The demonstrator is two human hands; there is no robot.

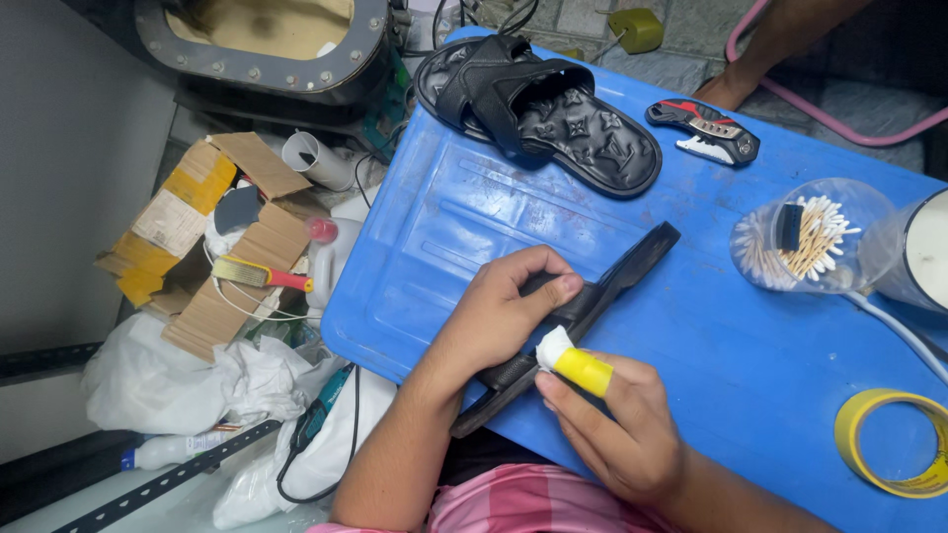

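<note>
Black and held on edge, a sandal (592, 296) lies slantwise across the near part of the blue table (711, 336), gripped by the left hand (499, 306), whose thumb presses its upper edge while the fingers curl around it. The right hand (617, 424) pinches a yellow tube (573, 360), its white tip touching the sandal's side just below that thumb. A second sandal (553, 109) rests at the far edge, beside a red-and-black knife (703, 130). A cup of cotton swabs (805, 237) and yellow tape (894, 444) sit to the right.
</note>
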